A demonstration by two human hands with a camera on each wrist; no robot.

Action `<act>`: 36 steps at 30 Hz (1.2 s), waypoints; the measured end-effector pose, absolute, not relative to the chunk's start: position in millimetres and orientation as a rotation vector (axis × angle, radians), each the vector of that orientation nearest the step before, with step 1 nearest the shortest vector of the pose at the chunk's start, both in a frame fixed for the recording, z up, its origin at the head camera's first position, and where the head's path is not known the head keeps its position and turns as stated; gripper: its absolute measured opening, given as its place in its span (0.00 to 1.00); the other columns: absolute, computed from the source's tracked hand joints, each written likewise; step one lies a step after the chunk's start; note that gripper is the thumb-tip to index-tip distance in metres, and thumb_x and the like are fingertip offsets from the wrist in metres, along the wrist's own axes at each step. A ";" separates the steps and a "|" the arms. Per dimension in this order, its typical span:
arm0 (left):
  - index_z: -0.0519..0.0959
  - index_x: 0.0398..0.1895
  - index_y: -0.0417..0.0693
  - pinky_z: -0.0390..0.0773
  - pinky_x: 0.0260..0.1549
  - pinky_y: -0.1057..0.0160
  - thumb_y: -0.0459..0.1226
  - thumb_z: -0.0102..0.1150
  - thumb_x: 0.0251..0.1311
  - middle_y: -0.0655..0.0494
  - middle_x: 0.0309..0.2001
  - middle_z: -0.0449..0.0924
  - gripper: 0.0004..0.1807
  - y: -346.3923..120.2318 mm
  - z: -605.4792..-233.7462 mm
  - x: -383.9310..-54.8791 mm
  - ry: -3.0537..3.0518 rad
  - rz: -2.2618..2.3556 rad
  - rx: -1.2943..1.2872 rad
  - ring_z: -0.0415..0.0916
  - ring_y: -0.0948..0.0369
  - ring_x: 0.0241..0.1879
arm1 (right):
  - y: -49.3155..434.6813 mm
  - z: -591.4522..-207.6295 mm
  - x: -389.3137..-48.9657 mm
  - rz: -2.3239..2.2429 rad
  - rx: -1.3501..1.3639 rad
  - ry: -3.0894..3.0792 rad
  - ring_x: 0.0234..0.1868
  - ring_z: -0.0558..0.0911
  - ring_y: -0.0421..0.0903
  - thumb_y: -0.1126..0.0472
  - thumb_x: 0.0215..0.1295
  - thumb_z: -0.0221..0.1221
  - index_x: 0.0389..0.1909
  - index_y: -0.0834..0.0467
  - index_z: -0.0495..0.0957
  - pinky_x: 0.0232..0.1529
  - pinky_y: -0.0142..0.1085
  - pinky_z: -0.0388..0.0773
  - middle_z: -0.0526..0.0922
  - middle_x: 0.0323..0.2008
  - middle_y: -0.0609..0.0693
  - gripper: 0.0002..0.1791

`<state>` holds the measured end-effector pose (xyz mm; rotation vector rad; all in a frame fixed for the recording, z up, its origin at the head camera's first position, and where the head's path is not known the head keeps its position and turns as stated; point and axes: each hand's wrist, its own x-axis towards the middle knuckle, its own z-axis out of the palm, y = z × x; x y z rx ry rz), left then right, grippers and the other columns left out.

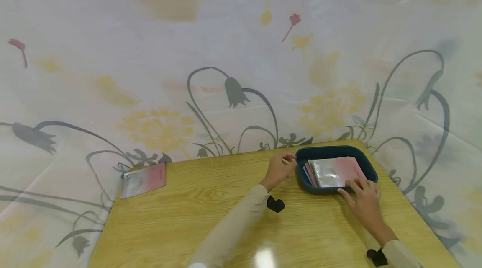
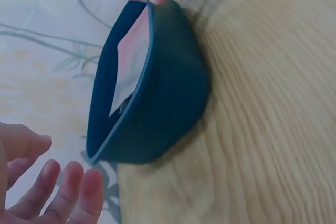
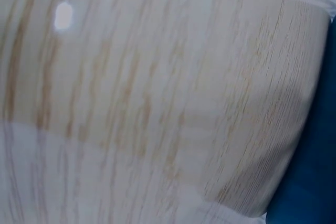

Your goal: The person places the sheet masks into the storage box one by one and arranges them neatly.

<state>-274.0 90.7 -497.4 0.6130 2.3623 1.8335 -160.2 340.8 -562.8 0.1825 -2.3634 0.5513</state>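
A dark blue plastic bin (image 1: 320,190) stands at the far right of the table, holding several flat sachets in a stack. The top sachet (image 1: 335,171) is half silver, half pink. My right hand (image 1: 364,203) pinches the bin's near rim, thumb outside and fingers over the edge. By the bin's left end is my left hand (image 1: 279,171), its fingers loosely bent. In the left wrist view, those fingers (image 2: 65,190) hold nothing and are apart from the bin wall (image 2: 173,82). Only a strip of the bin (image 3: 310,177) appears in the right wrist view.
Another pink and silver sachet (image 1: 144,180) lies at the table's far left corner. The wood-grain table (image 1: 211,209) backs onto a pale hanging sheet (image 1: 241,50) printed with flowers.
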 end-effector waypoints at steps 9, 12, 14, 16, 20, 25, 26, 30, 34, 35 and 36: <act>0.81 0.45 0.42 0.81 0.21 0.53 0.31 0.59 0.61 0.48 0.37 0.78 0.10 36.2 -490.2 -277.2 2.402 1.716 0.635 0.74 0.59 0.22 | 341.9 -565.3 -161.0 0.574 0.194 -2.359 0.40 0.67 0.64 0.62 0.40 0.72 0.34 0.58 0.78 0.36 0.63 0.59 0.72 0.38 0.57 0.18; 0.81 0.45 0.42 0.80 0.24 0.48 0.32 0.60 0.61 0.47 0.38 0.77 0.10 19.0 -490.0 -278.8 2.394 1.710 0.604 0.73 0.62 0.22 | 341.5 -565.4 -161.2 0.575 0.197 -2.355 0.40 0.67 0.64 0.62 0.41 0.72 0.34 0.58 0.78 0.35 0.63 0.59 0.72 0.38 0.56 0.17; 0.81 0.46 0.42 0.80 0.25 0.47 0.32 0.59 0.61 0.46 0.38 0.77 0.11 7.8 -487.4 -278.7 2.395 1.704 0.599 0.73 0.62 0.22 | 341.6 -565.8 -161.3 0.572 0.197 -2.354 0.40 0.67 0.64 0.61 0.41 0.72 0.34 0.58 0.78 0.35 0.63 0.59 0.72 0.38 0.56 0.17; 0.80 0.47 0.40 0.81 0.24 0.49 0.30 0.58 0.62 0.43 0.39 0.77 0.11 -3.8 -478.3 -274.8 2.395 1.695 0.598 0.72 0.64 0.22 | 341.1 -566.1 -161.3 0.573 0.196 -2.355 0.40 0.67 0.64 0.61 0.41 0.72 0.34 0.58 0.78 0.36 0.63 0.59 0.72 0.38 0.56 0.17; 0.79 0.48 0.37 0.80 0.20 0.60 0.29 0.56 0.62 0.38 0.40 0.76 0.12 -28.5 -453.6 -261.9 2.398 1.663 0.610 0.72 0.64 0.23 | 339.8 -565.7 -161.1 0.577 0.195 -2.361 0.40 0.66 0.64 0.62 0.41 0.72 0.34 0.58 0.78 0.36 0.63 0.59 0.73 0.38 0.56 0.17; 0.78 0.49 0.35 0.80 0.22 0.61 0.30 0.55 0.63 0.36 0.41 0.75 0.12 -58.4 -436.0 -251.5 2.395 1.625 0.600 0.73 0.64 0.26 | 338.0 -563.9 -160.5 0.573 0.192 -2.359 0.40 0.66 0.64 0.60 0.42 0.72 0.33 0.58 0.78 0.35 0.63 0.59 0.73 0.37 0.57 0.17; 0.78 0.49 0.35 0.80 0.23 0.59 0.30 0.55 0.64 0.36 0.41 0.75 0.12 -64.2 -434.2 -250.5 2.397 1.620 0.594 0.73 0.64 0.27 | 337.6 -563.6 -160.4 0.574 0.194 -2.359 0.40 0.66 0.64 0.60 0.42 0.72 0.33 0.58 0.78 0.35 0.63 0.59 0.73 0.37 0.58 0.17; 0.77 0.50 0.35 0.80 0.27 0.48 0.30 0.56 0.64 0.36 0.42 0.75 0.13 -87.4 -434.3 -250.0 2.392 1.644 0.538 0.74 0.61 0.29 | 337.0 -562.4 -160.7 0.572 0.204 -2.363 0.40 0.67 0.64 0.59 0.43 0.72 0.34 0.58 0.78 0.35 0.63 0.60 0.73 0.38 0.58 0.16; 0.78 0.50 0.36 0.80 0.28 0.45 0.31 0.56 0.64 0.38 0.40 0.75 0.13 -107.9 -448.0 -255.4 2.385 1.688 0.498 0.75 0.60 0.29 | 338.6 -562.6 -160.9 0.569 0.197 -2.355 0.40 0.67 0.64 0.60 0.43 0.72 0.33 0.59 0.78 0.35 0.63 0.60 0.73 0.37 0.58 0.17; 0.78 0.50 0.36 0.80 0.27 0.46 0.31 0.56 0.64 0.39 0.40 0.75 0.13 -112.5 -451.6 -256.6 2.389 1.689 0.486 0.75 0.60 0.30 | 339.1 -562.8 -161.0 0.568 0.195 -2.352 0.40 0.67 0.64 0.61 0.42 0.72 0.33 0.59 0.78 0.35 0.63 0.60 0.73 0.37 0.58 0.17; 0.78 0.50 0.36 0.80 0.27 0.47 0.31 0.56 0.64 0.40 0.40 0.75 0.13 -117.0 -454.6 -257.4 2.395 1.694 0.476 0.75 0.60 0.30 | 339.3 -562.9 -161.0 0.569 0.194 -2.351 0.40 0.67 0.64 0.61 0.42 0.72 0.33 0.59 0.78 0.35 0.63 0.60 0.73 0.37 0.57 0.17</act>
